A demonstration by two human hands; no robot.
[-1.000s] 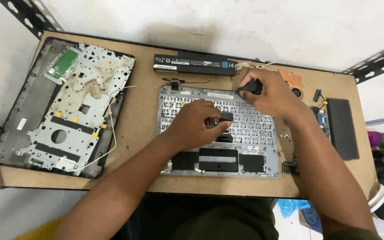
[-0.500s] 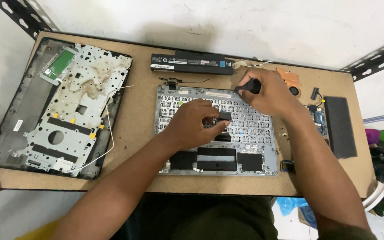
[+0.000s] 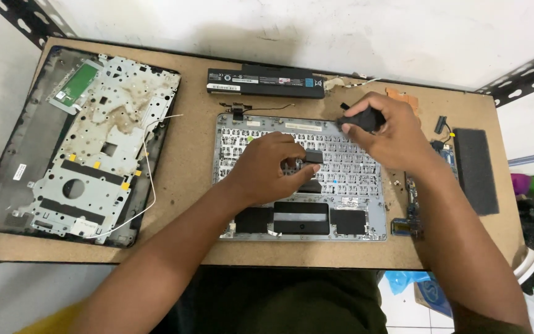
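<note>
Head view: a black strip (image 3: 312,157) is pinched by the left hand (image 3: 267,170) over the grey keyboard tray (image 3: 236,179); a black tool (image 3: 361,119) is gripped by the right hand (image 3: 385,133). A long black battery (image 3: 266,82), white-labelled, is seen beyond.

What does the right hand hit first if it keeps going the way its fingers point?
The right hand points left along the keyboard frame's top edge. Probably the small hinge bracket near that corner comes first; height above the frame is unclear.
</note>
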